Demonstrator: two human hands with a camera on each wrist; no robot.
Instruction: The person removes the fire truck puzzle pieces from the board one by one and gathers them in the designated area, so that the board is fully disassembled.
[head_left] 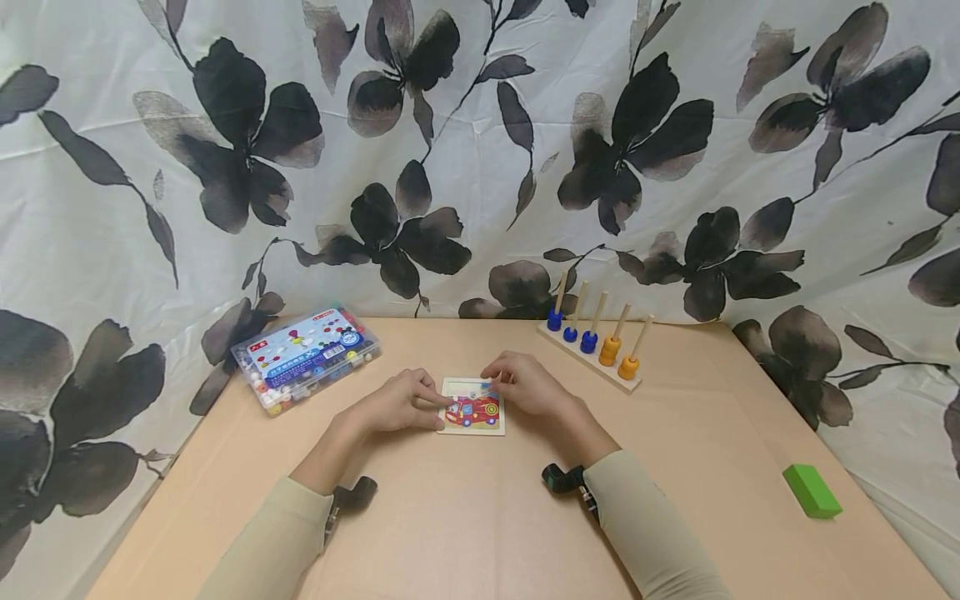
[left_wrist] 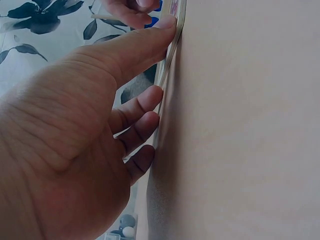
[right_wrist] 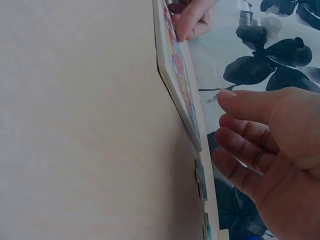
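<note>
A wooden picture puzzle [head_left: 480, 421] with a red vehicle on it lies flat on the table between my hands. My left hand [head_left: 401, 402] is at its left side, the index finger reaching over the picture and the thumb at the near left corner. In the left wrist view the thumb [left_wrist: 165, 25] rests along the puzzle's edge while the other fingers curl down beside it. Over the far right corner hovers my right hand [head_left: 528, 385]; in the right wrist view its fingers [right_wrist: 240, 145] are loosely bent, with nothing visible between them.
Small flat pieces [right_wrist: 201, 180] lie near the puzzle in the right wrist view. A clear case of beads [head_left: 307, 358] stands at back left, a peg rack with blue and orange beads [head_left: 592, 346] at back right. A green block [head_left: 812, 492] lies toward the right edge.
</note>
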